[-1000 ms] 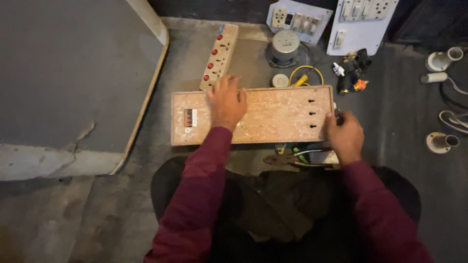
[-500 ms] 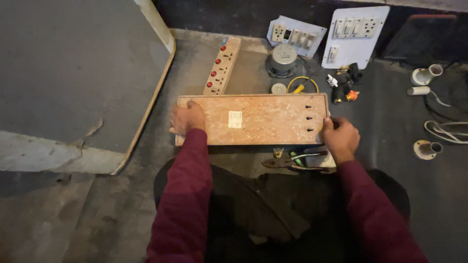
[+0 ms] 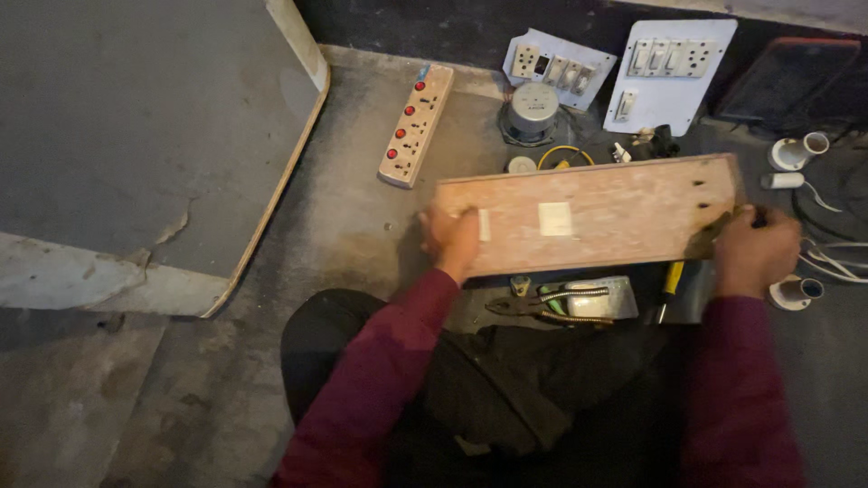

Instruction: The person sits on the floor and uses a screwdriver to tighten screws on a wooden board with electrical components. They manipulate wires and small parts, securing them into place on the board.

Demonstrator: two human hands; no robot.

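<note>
Head view: both hands, left hand (image 3: 452,239) and right hand (image 3: 753,250), grip the ends of a wooden board (image 3: 592,215).

- Person seated on concrete floor (image 3: 362,226) grips long wooden board (image 3: 588,215) at both ends: left hand (image 3: 450,239) at 9 o'clock end, right hand (image 3: 753,253) at 3 o'clock end.
- Pliers (image 3: 542,303) just below board, at 6.
- Red-switched power strip (image 3: 415,125) lies at 11; white switch plates (image 3: 669,72) at 1.
</note>
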